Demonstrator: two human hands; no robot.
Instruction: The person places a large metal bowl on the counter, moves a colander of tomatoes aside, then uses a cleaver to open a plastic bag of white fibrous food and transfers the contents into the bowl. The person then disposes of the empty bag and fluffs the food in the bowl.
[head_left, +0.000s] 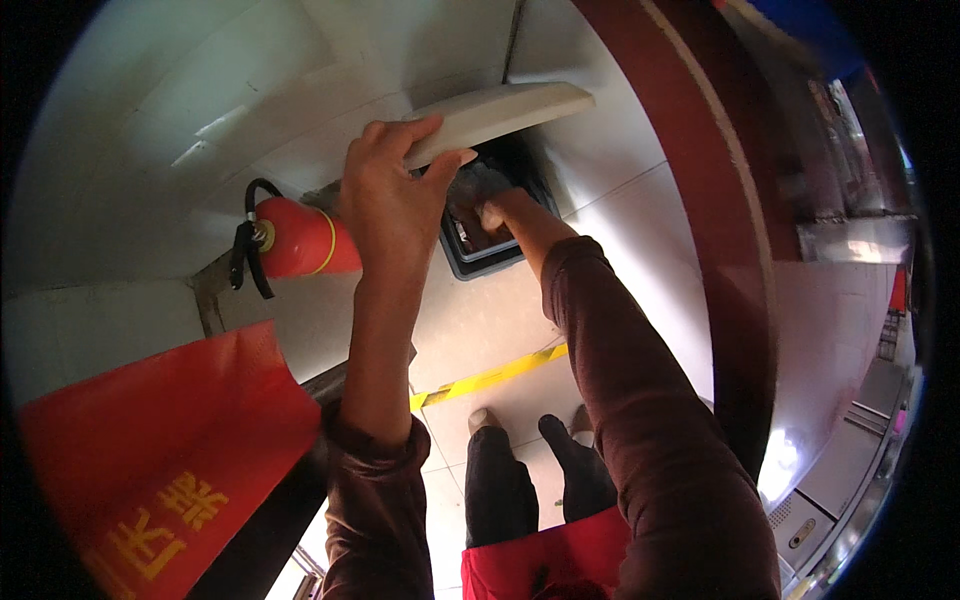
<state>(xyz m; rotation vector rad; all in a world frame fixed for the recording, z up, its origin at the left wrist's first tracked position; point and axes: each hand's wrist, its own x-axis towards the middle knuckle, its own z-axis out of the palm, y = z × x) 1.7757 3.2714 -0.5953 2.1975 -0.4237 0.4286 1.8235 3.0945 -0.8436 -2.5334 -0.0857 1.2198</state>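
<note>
My left hand (401, 176) pinches the near left end of a flat pale lid or board (510, 112), which is tilted up above a dark bin (480, 266). The bin stands on the tiled floor and seems to have a liner in it. My right hand (496, 210) reaches down inside the bin; its fingers are largely hidden, and whether they hold anything cannot be seen. Brown and dark contents, not clear enough to name, lie around that hand.
A red fire extinguisher (300, 236) lies in view left of the bin, near the tiled wall. A red banner (172, 450) with yellow writing hangs at the lower left. Yellow-and-black tape (491, 375) crosses the floor. A dark red frame (697, 187) curves along the right.
</note>
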